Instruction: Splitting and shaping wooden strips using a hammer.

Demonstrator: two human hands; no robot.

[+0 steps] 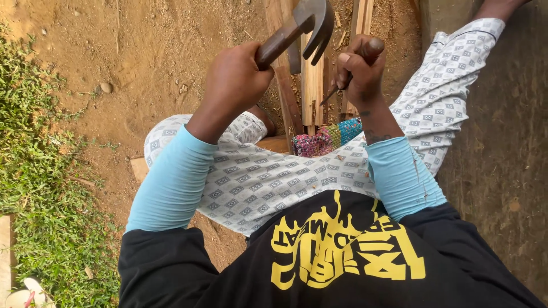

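The hammer (297, 31) is raised above the wood strips (313, 85), its dark claw head at the top edge of the view and its brown handle slanting down into the left hand (235, 77). The left hand's fingers are closed tight round the lower part of the handle. Just right of the hammer head, the right hand (361, 68) is curled shut round a short, dark, round-topped tool (372, 48), and a thin metal point (329, 96) sticks out below the hand toward the wood strips; whether it is part of that tool or a separate nail cannot be told.

The wood strips lie in a bundle on the bare earth (154, 51), running away from the person, directly under the hammer. Below them, nearer the body, a bright woven cloth (326, 138) in pink, blue and green sits between the knees. The person wears pale trousers (268, 182) with a small square pattern, light blue sleeves (174, 182) and a black shirt (342, 268) bearing a yellow printed design across the chest.

Left of the hammer the earth is reddish brown with a few small stones (106, 87), and beyond it a strip of green grass (40, 188) runs down the left edge. Right of the wood strips is a grey concrete surface (502, 154).
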